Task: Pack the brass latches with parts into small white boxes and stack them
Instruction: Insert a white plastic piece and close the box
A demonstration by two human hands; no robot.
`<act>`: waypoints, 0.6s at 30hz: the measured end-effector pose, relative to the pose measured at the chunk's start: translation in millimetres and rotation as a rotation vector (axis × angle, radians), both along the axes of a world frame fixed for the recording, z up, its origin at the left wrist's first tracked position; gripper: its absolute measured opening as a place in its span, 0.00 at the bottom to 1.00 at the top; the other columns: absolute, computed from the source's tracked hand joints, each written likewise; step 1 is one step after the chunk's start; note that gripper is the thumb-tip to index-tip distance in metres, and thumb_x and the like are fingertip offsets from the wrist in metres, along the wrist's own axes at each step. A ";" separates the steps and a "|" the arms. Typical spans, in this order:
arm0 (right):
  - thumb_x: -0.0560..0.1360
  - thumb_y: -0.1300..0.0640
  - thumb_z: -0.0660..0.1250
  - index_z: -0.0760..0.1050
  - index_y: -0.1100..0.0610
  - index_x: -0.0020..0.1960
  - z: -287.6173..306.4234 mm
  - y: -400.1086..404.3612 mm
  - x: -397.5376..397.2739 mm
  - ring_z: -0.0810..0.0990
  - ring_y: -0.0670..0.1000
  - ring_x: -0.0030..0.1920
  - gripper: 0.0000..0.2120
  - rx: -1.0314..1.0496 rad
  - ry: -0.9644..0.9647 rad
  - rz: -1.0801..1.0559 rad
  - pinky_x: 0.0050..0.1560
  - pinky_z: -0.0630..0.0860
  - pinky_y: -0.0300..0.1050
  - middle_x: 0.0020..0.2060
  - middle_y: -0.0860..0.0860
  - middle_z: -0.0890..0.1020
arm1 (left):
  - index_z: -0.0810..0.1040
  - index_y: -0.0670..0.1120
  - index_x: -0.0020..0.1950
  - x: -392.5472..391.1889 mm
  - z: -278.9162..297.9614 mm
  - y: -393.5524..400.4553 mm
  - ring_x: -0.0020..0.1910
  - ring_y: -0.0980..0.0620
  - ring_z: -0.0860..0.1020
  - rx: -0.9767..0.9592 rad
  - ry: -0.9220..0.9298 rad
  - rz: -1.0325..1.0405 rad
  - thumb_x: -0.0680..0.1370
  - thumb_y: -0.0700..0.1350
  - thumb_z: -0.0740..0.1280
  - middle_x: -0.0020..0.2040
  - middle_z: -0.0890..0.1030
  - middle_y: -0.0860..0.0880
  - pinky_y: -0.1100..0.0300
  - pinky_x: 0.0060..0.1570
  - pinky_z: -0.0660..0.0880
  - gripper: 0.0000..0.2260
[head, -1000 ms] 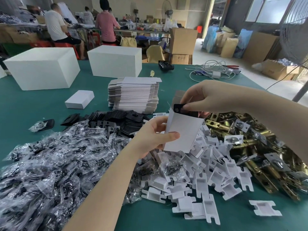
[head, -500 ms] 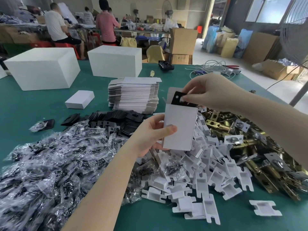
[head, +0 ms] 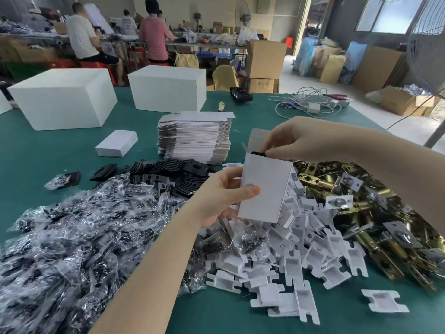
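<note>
Above the green bench (head: 43, 160), my left grip (head: 221, 196) grasps a small white box (head: 263, 186) upright, thumb across its front face and fingers curled behind it, with the top flap open. My right grip (head: 296, 138) pinches a black plate (head: 257, 153) at the box's open mouth; most of the plate is already down inside, only its upper edge showing.

Below the box lies a heap of white plastic inserts (head: 296, 268), spreading toward the near edge, one insert (head: 382, 301) lying apart to the right. Just right of that heap is the pile of brass latches (head: 375, 220), several with small white tags on them. To my left a wide mound of clear bags of screws (head: 79, 237) covers the bench, and one stray bag (head: 60, 180) lies apart beyond it. Behind the mound sit rows of black plates (head: 173, 172), and behind those a stack of flat folded cartons (head: 195, 138). One closed small box (head: 116, 143) rests left of the stack. Farther back stand two large white blocks (head: 62, 102) of stacked boxes, with a tangle of white cables (head: 310, 104) off to the right. Beyond the bench, people sit with their backs to me at another table
</note>
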State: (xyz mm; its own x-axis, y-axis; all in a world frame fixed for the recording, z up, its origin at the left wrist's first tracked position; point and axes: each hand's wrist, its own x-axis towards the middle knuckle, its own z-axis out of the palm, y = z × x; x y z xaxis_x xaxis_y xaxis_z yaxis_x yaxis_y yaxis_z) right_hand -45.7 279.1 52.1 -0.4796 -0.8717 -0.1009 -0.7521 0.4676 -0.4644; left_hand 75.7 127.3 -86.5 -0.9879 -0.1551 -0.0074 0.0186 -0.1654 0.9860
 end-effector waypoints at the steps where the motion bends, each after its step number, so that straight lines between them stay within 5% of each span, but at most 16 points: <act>1: 0.78 0.51 0.68 0.80 0.43 0.45 0.5 0.7 -0.3 0.82 0.41 0.41 0.05 0.003 0.003 0.005 0.45 0.75 0.36 0.40 0.40 0.85 | 0.78 0.47 0.66 -0.2 0.1 0.1 0.47 0.51 0.84 -0.009 -0.003 0.004 0.71 0.44 0.76 0.52 0.86 0.48 0.61 0.27 0.78 0.24; 6: 0.79 0.50 0.67 0.80 0.42 0.46 2.8 2.6 1.9 0.83 0.45 0.44 0.05 0.062 0.041 0.036 0.48 0.78 0.38 0.41 0.41 0.85 | 0.78 0.49 0.65 0.1 1.4 2.8 0.47 0.51 0.84 -0.044 0.006 0.012 0.70 0.45 0.76 0.51 0.86 0.48 0.61 0.29 0.78 0.24; 9: 0.79 0.49 0.65 0.79 0.38 0.46 4.3 4.1 6.4 0.80 0.34 0.43 0.07 0.082 0.054 0.066 0.48 0.73 0.32 0.42 0.34 0.83 | 0.80 0.53 0.62 -0.5 1.9 3.4 0.52 0.47 0.85 -0.069 0.020 0.041 0.69 0.45 0.77 0.53 0.86 0.48 0.43 0.43 0.83 0.23; 12: 0.77 0.46 0.66 0.79 0.39 0.49 5.2 4.2 9.9 0.78 0.30 0.42 0.03 0.046 0.108 0.087 0.44 0.70 0.28 0.42 0.32 0.81 | 0.80 0.56 0.61 1.1 3.9 3.4 0.53 0.45 0.84 -0.111 0.035 0.083 0.66 0.50 0.79 0.53 0.86 0.50 0.33 0.52 0.79 0.25; 18: 0.73 0.45 0.72 0.77 0.42 0.50 2.4 0.8 15.1 0.76 0.35 0.43 0.07 0.147 0.375 0.134 0.46 0.74 0.36 0.41 0.36 0.79 | 0.83 0.62 0.53 2.7 5.3 3.2 0.51 0.47 0.85 -0.133 0.054 0.088 0.63 0.52 0.79 0.53 0.86 0.50 0.35 0.51 0.80 0.20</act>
State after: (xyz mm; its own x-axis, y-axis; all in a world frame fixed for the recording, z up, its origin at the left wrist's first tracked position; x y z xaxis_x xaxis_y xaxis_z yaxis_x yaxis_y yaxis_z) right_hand -30.6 279.9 54.6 -0.3900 -0.9182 -0.0693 -0.9150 0.3949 -0.0830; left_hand 78.4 130.5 -81.3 -0.9689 -0.2366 0.0721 0.0812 -0.0290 0.9963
